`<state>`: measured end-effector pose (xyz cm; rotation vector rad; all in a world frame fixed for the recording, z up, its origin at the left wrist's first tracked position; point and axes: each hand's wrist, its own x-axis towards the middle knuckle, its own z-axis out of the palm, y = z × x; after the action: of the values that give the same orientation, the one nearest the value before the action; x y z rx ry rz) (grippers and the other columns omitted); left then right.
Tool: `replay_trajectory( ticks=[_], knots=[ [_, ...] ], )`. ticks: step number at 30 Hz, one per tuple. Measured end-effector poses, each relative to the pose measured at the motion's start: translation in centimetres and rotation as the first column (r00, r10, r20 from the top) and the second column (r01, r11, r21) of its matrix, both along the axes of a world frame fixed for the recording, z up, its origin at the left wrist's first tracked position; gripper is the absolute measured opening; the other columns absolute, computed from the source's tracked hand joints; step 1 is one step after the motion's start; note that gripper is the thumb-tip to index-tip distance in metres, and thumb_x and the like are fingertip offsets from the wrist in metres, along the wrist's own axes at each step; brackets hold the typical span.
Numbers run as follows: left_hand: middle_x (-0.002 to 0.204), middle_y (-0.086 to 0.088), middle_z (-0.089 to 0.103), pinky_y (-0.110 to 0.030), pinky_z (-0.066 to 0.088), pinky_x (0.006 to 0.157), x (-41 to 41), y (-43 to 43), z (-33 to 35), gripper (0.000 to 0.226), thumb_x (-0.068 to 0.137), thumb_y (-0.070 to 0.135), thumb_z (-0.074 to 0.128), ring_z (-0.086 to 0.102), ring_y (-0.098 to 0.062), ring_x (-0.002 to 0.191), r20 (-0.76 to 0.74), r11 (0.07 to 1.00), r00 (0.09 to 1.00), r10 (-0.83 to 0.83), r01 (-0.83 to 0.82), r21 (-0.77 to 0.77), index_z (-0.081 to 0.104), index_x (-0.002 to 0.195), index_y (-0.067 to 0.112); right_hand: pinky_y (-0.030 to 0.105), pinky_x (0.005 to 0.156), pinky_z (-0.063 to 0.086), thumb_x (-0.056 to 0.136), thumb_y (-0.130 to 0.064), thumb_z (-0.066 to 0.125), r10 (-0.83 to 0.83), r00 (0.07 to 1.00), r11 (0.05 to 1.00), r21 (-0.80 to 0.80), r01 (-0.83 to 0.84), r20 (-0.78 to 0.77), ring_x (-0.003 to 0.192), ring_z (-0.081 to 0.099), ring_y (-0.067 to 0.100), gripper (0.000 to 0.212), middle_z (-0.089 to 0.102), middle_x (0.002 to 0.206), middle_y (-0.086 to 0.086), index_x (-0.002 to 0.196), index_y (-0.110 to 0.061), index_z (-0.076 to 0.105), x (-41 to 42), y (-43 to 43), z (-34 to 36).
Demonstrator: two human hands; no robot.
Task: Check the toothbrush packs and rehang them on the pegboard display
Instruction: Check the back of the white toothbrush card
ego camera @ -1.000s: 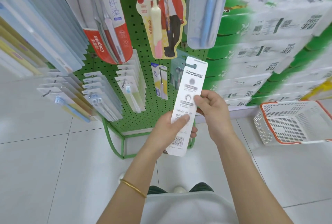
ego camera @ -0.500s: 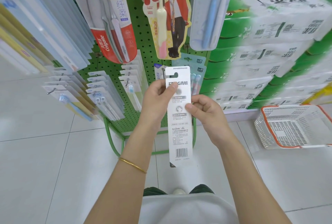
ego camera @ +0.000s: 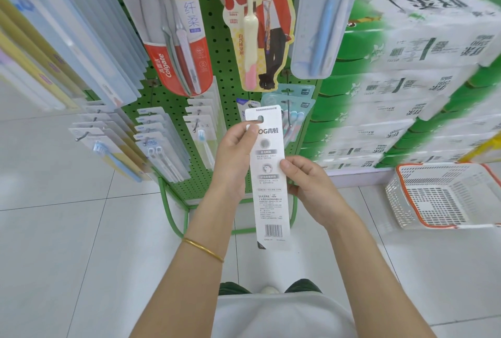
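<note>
Both hands are holding one white FROG toothbrush pack (ego camera: pixel 267 175) upright in front of the lower part of the green pegboard (ego camera: pixel 217 72); it is not sitting on any hook.
Left hand (ego camera: pixel 235 156) is pinching the pack's upper left, thumb lying over the start of the logo, just below the hang slot. The slot itself is showing free above that grip.
Right hand (ego camera: pixel 306 183) is pinching the right edge at mid-height, thumb on the printed face, the other fingers curling behind.
The barcode end is hanging below both grips, with the printed back facing the camera.
Directly behind the left-hand grip, a teal multi-brush pack (ego camera: pixel 292 104) is hanging on the board. Up and to the left of it, a Colgate pack (ego camera: pixel 179 39) is hanging.
Well right of the right-hand grip, a white basket with an orange rim (ego camera: pixel 439 196) is sitting on the floor.
A gold bangle (ego camera: pixel 203 249) is sitting on the left wrist.
</note>
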<state>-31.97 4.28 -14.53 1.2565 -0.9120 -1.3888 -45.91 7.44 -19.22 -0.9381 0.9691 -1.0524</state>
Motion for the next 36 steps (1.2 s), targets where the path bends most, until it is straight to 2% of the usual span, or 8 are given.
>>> replay_trajectory(
  ticks=[3, 7, 12, 17, 20, 24, 28, 36],
  knots=[
    [0.088, -0.001, 0.069, -0.031, 0.052, 0.072, -0.1, 0.0, 0.0, 0.018, 0.1, 0.02, 0.048, 0.063, -0.011, 0.073, -0.043, 1.0, 0.999, 0.012, -0.011, 0.024, 0.065, 0.097, 0.018, 0.032, 0.075, 0.05, 0.082, -0.04, 0.067, 0.076, 0.992, 0.991, 0.105, -0.086, 0.1, 0.077, 0.062, 0.014, 0.049, 0.068, 0.084, 0.004, 0.099, 0.004, 0.055, 0.2, -0.2, -1.0],
    [0.088, -0.006, 0.068, -0.027, 0.051, 0.065, -0.3, 0.1, -0.2, 0.02, 0.1, 0.021, 0.045, 0.061, -0.011, 0.066, -0.16, 0.995, 0.987, 0.007, 0.009, 0.1, 0.062, 0.105, 0.01, 0.05, 0.104, 0.037, 0.068, -0.056, 0.076, 0.242, 0.948, 0.949, 0.155, -0.276, 0.208, 0.118, 0.052, 0.036, 0.097, 0.051, 0.131, 0.027, 0.134, 0.006, 0.04, 1.2, 0.0, -2.8],
    [0.098, -0.007, 0.072, -0.032, 0.049, 0.078, 0.4, 0.0, -0.8, 0.029, 0.102, 0.024, 0.04, 0.064, -0.018, 0.088, -0.051, 0.987, 0.998, -0.026, 0.034, 0.158, 0.063, 0.112, 0.009, 0.042, 0.09, 0.051, 0.06, -0.05, 0.084, 0.295, 0.936, 0.937, 0.133, -0.322, 0.192, 0.106, 0.062, 0.028, 0.094, 0.062, 0.112, 0.017, 0.129, 0.003, 0.048, 1.8, -0.1, -3.7],
    [0.109, -0.005, 0.068, -0.031, 0.051, 0.09, 1.8, -0.4, -1.9, 0.021, 0.1, 0.017, 0.043, 0.064, -0.016, 0.105, 0.082, 0.978, 0.991, 0.11, -0.123, 0.17, 0.063, 0.108, 0.016, 0.034, 0.093, 0.05, 0.066, -0.031, 0.082, 0.022, 0.974, 0.997, 0.078, -0.005, -0.224, 0.101, 0.061, 0.022, 0.054, 0.062, 0.103, 0.004, 0.111, -0.016, 0.056, 2.3, -0.8, -4.5],
    [0.109, -0.004, 0.067, -0.031, 0.051, 0.09, 2.5, -0.4, -1.9, 0.021, 0.099, 0.012, 0.043, 0.063, -0.015, 0.105, 0.097, 0.974, 0.984, 0.15, -0.164, 0.154, 0.061, 0.11, 0.013, 0.032, 0.086, 0.049, 0.072, -0.023, 0.081, -0.176, 0.847, 0.98, -0.008, 0.198, -0.502, 0.092, 0.059, 0.016, 0.046, 0.06, 0.098, -0.005, 0.105, -0.018, 0.051, 3.3, -1.7, -5.0],
    [0.109, -0.004, 0.067, -0.03, 0.052, 0.088, 3.3, -0.6, -1.8, 0.02, 0.097, 0.009, 0.046, 0.062, -0.013, 0.103, 0.131, 0.979, 0.982, 0.135, -0.153, 0.137, 0.061, 0.111, 0.012, 0.034, 0.07, 0.044, 0.073, -0.039, 0.077, -0.24, 0.658, 0.963, -0.089, 0.254, -0.714, 0.084, 0.055, 0.019, 0.046, 0.056, 0.097, -0.002, 0.1, -0.017, 0.046, 5.1, -2.8, -5.4],
    [0.109, -0.005, 0.068, -0.028, 0.052, 0.083, 4.4, -1.3, -1.6, 0.018, 0.096, 0.009, 0.048, 0.063, -0.015, 0.103, 0.142, 0.981, 0.98, 0.136, -0.154, 0.121, 0.062, 0.101, 0.018, 0.032, 0.064, 0.039, 0.074, -0.046, 0.074, -0.271, 0.551, 0.945, -0.108, 0.31, -0.789, 0.08, 0.051, 0.022, 0.048, 0.052, 0.095, 0.001, 0.095, -0.015, 0.043, 6.4, -3.9, -5.8],
    [0.109, -0.004, 0.067, -0.026, 0.052, 0.082, 5.2, -2.2, -1.1, 0.02, 0.097, 0.006, 0.045, 0.062, -0.014, 0.102, 0.19, 0.989, 0.977, 0.096, -0.115, 0.091, 0.061, 0.105, 0.016, 0.039, 0.071, 0.047, 0.077, -0.045, 0.072, -0.282, 0.492, 0.933, -0.117, 0.339, -0.824, 0.093, 0.055, 0.028, 0.056, 0.052, 0.106, 0.007, 0.107, -0.006, 0.045, 7.4, -6.1, -6.5]
  ],
)
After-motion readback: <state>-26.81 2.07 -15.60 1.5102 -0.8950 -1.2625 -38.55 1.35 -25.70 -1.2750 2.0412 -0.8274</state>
